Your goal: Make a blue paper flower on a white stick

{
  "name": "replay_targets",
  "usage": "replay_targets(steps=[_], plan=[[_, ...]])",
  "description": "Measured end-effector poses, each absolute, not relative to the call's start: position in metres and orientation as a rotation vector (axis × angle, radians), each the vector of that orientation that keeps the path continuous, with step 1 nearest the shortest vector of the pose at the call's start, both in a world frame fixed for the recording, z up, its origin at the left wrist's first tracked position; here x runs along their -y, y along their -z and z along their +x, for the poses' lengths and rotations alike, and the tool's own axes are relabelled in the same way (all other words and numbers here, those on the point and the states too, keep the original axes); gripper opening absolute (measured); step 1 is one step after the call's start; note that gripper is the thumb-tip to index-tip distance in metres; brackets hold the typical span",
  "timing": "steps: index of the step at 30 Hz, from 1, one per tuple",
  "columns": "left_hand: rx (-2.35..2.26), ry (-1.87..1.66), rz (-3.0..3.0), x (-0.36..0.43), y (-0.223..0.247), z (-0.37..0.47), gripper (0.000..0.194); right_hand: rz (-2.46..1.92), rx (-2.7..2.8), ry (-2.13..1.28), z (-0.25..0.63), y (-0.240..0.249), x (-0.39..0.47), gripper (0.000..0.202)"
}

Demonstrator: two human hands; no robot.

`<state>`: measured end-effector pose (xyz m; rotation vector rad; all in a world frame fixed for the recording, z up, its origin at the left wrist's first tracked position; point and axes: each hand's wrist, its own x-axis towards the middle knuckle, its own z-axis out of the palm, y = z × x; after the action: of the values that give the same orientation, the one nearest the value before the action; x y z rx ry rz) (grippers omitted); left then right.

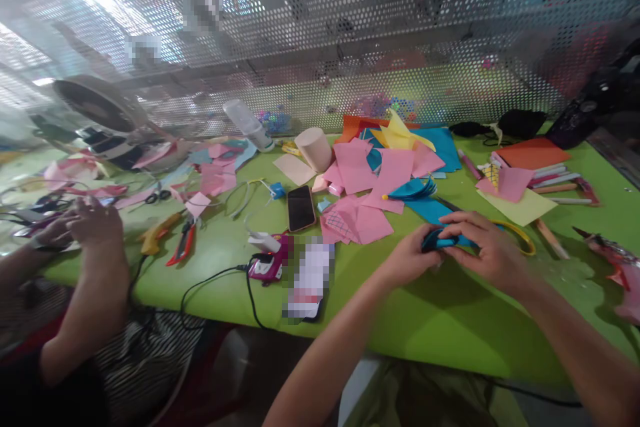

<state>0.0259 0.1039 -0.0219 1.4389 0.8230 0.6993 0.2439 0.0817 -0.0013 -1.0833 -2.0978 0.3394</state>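
Observation:
Over the front part of the green table (380, 320), my left hand (413, 257) and my right hand (480, 247) meet around a small blue folded piece (440, 239). The fingers of both are closed on it. Its lower part is hidden by the fingers. Just behind lies a flat blue sheet (430, 209), with a fanned blue piece (415, 190) that has a yellow tip beside it. Pink sheets (360, 213) are spread to the left of my hands. A yellow ring (523, 237) rests behind my right wrist.
A dark phone (301, 208), a blurred-out phone (310, 280) and a purple power strip (270, 263) lie left of my arms. Red pliers (183, 243) and a yellow glue gun (159, 233) lie farther left, near another person's hands (95, 223). Pink-handled pliers (617, 267) are at right.

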Motion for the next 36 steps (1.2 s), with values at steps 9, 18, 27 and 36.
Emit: replay_targets(steps=[9, 18, 27, 36], plan=[[-1.133, -0.669, 1.710, -0.112, 0.018, 0.021, 0.034, -1.152, 1.889, -0.554, 0.248, 0.001, -0.083, 0.033], [-1.263, -0.588, 2.182, -0.118, 0.013, 0.022, 0.047, -1.608, 1.710, -0.625, 0.260, 0.032, -0.203, 0.062], [-1.552, -1.018, 1.829, -0.161, -0.010, -0.008, 0.034, -1.484, 1.699, -0.684, 0.245, 0.038, -0.222, 0.026], [-1.158, -0.926, 1.574, -0.188, -0.009, 0.001, 0.041, -1.067, 1.625, -0.775, 0.252, -0.001, -0.151, 0.024]])
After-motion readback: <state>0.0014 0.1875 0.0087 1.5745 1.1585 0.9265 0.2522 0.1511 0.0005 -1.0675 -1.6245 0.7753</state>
